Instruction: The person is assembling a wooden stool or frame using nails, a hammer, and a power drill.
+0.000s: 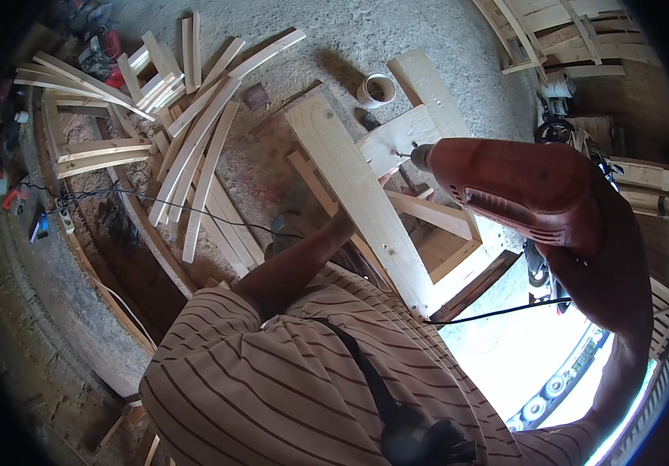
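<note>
A red power drill (513,179) is gripped in my right hand (583,276), its body lying level across the right of the view. The drill's bit points left and meets a pale crosspiece (396,140) of a wooden frame, at what looks like a screw. My left hand (344,224) reaches in behind the long pale plank (358,198) of that frame. The plank hides its fingers, so their hold cannot be seen. Another wide board (428,89) stretches away at the frame's far end.
Loose wooden strips (202,147) lie piled at the left. A white cup-like container (376,91) stands on the concrete floor beyond the frame. The black cord (497,312) runs below the drill. Slatted wooden pieces (583,39) stand at the far right.
</note>
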Action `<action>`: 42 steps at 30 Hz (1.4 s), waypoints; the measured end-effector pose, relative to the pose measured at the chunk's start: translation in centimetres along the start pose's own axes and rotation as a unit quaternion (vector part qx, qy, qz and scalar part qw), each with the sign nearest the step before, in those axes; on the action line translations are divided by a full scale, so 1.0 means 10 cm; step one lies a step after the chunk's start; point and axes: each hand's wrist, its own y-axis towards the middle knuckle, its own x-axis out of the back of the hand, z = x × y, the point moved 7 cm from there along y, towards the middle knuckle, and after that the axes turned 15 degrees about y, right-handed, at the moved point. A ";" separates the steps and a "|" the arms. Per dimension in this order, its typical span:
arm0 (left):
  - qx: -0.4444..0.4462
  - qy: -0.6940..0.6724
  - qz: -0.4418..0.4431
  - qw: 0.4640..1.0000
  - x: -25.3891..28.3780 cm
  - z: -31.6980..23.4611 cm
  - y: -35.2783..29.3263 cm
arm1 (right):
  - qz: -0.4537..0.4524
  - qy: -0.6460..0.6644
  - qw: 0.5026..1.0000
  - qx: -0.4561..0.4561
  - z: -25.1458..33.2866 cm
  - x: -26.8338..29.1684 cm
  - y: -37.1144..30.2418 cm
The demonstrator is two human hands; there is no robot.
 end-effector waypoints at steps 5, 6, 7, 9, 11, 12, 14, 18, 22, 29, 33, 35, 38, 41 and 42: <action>-0.055 -0.004 -0.030 0.998 -0.09 0.03 -0.07 | 0.062 0.048 0.996 -0.031 0.07 -0.10 0.09; -0.062 0.006 -0.047 0.997 -0.09 0.04 -0.07 | 0.048 0.053 0.995 -0.075 0.03 -0.09 0.10; -0.086 0.047 -0.045 0.994 -0.11 0.03 -0.07 | 0.068 0.044 0.996 -0.040 0.10 -0.12 0.12; -0.111 0.091 -0.048 0.988 -0.13 0.01 -0.07 | 0.057 0.013 0.998 0.006 0.18 -0.13 0.16; -0.103 0.057 -0.053 0.992 -0.12 0.02 -0.06 | 0.078 0.035 0.996 0.002 0.18 -0.19 0.20; -0.117 0.096 -0.049 0.987 -0.14 -0.01 -0.06 | 0.092 0.063 0.994 -0.015 0.16 -0.22 0.22; -0.113 0.086 -0.044 0.989 -0.14 -0.02 -0.06 | 0.090 0.050 0.995 0.003 0.17 -0.23 0.29; -0.098 0.074 -0.040 0.992 -0.13 -0.03 -0.09 | 0.103 0.046 0.994 -0.009 0.14 -0.27 0.39; -0.089 0.061 -0.036 0.993 -0.12 0.00 -0.11 | 0.096 0.036 0.995 0.004 0.15 -0.32 0.45; -0.071 0.041 -0.027 0.996 -0.10 0.06 -0.08 | 0.102 -0.006 0.995 -0.019 0.13 -0.36 0.40; -0.066 0.026 -0.018 0.997 -0.08 0.08 0.00 | 0.099 -0.022 0.993 -0.055 0.15 -0.35 0.30; -0.058 0.007 -0.009 0.998 -0.07 0.10 0.02 | 0.081 -0.015 0.996 -0.030 0.23 -0.30 0.23; -0.028 -0.047 0.003 0.999 -0.06 0.14 0.01 | 0.073 -0.046 0.996 -0.014 0.26 -0.14 0.03; 0.038 -0.161 0.022 0.986 -0.07 0.17 0.03 | 0.026 -0.118 0.990 0.078 0.32 0.18 -0.33; 0.065 -0.210 0.022 0.975 -0.08 0.19 0.06 | -0.032 -0.154 0.977 0.143 0.36 0.32 -0.51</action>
